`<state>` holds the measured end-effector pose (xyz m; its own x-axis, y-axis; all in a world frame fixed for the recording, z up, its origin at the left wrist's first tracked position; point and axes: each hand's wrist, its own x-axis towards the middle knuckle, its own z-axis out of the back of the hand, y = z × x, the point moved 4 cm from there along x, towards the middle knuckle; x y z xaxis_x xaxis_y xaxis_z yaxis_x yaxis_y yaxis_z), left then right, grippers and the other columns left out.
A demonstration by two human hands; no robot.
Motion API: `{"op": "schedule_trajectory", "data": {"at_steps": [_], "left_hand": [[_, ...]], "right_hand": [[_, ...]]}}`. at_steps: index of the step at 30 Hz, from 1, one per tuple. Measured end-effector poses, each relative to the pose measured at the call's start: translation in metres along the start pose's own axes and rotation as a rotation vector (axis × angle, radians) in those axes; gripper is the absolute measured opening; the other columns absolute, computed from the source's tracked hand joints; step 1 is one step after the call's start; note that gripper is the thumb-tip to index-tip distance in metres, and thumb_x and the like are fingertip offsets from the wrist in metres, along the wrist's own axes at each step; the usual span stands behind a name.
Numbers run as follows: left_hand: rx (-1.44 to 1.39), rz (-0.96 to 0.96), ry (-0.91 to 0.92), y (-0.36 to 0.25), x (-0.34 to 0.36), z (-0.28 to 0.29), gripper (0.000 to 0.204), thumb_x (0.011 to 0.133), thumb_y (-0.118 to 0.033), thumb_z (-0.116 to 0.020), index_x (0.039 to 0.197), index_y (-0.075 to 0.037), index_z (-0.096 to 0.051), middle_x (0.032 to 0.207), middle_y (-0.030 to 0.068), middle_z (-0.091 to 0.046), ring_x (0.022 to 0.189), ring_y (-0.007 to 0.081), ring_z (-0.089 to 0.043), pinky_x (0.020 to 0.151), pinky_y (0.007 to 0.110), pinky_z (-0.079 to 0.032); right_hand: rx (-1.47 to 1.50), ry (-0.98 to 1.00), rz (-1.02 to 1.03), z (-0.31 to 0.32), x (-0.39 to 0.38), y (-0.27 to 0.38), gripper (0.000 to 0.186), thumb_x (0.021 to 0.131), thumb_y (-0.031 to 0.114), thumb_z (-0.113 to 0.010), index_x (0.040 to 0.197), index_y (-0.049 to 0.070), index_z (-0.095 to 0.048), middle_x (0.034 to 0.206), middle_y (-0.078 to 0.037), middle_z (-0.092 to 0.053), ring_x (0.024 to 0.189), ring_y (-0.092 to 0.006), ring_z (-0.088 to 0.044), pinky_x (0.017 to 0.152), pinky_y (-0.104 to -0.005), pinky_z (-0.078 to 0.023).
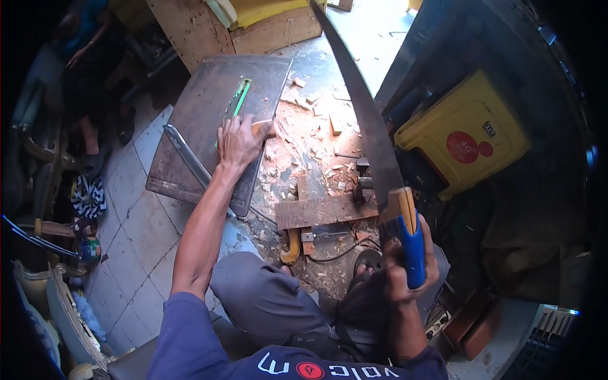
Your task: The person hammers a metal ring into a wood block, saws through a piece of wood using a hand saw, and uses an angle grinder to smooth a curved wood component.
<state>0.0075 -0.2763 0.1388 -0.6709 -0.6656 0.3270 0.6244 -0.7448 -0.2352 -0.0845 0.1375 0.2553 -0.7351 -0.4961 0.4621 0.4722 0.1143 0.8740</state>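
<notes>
My right hand [415,266] grips a handsaw by its blue and wood-coloured handle. The saw's long dark blade [367,114] points up and away, its tip at the top of the view. Over the dark board [196,95], my left hand [239,140] is closed, with a small piece of wood [261,126] between thumb and fingers. Just beyond those fingers lies a narrow green-edged strip [239,100]. A curved metal strip [188,155] rests across the board's near left part.
Wood chips and sawdust [304,139] cover the floor right of the board. Before my knees sits a wooden plank [326,213] beside a yellow curved handle [291,247]. A yellow plastic panel [468,136] stands at right. Another person's arm [88,47] shows at far left.
</notes>
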Motion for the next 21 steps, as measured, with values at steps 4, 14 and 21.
{"op": "schedule_trajectory", "data": {"at_steps": [4, 14, 21], "left_hand": [[-0.001, -0.156, 0.14, -0.006, -0.024, 0.016, 0.057, 0.091, -0.053, -0.073, 0.13, -0.012, -0.065, 0.118, 0.014, -0.064, 0.114, 0.0343, -0.06, 0.096, 0.05, -0.043], [-0.469, -0.11, -0.025, -0.024, -0.057, 0.07, 0.059, 0.077, -0.008, -0.088, 0.129, -0.007, -0.06, 0.119, 0.0152, -0.061, 0.109, 0.0333, -0.065, 0.096, 0.042, -0.054], [-0.548, -0.08, -0.052, -0.034, -0.072, 0.087, 0.062, 0.079, -0.011, -0.089, 0.134, -0.007, -0.059, 0.125, 0.012, -0.061, 0.115, 0.027, -0.064, 0.099, 0.038, -0.051]], "right_hand": [[-0.096, 0.058, -0.114, 0.018, -0.014, -0.012, 0.074, 0.074, 0.004, -0.064, 0.146, -0.011, -0.055, 0.081, -0.01, -0.074, 0.064, -0.0104, -0.067, 0.066, -0.0251, -0.056], [0.055, 0.137, -0.168, 0.018, -0.016, -0.017, 0.074, 0.073, 0.005, -0.065, 0.144, -0.011, -0.056, 0.08, -0.009, -0.074, 0.062, -0.01, -0.067, 0.064, -0.0254, -0.055], [0.1, 0.143, -0.21, 0.022, -0.02, -0.022, 0.075, 0.073, 0.006, -0.065, 0.145, -0.011, -0.055, 0.086, -0.011, -0.075, 0.066, -0.0108, -0.068, 0.067, -0.0256, -0.056]]}}
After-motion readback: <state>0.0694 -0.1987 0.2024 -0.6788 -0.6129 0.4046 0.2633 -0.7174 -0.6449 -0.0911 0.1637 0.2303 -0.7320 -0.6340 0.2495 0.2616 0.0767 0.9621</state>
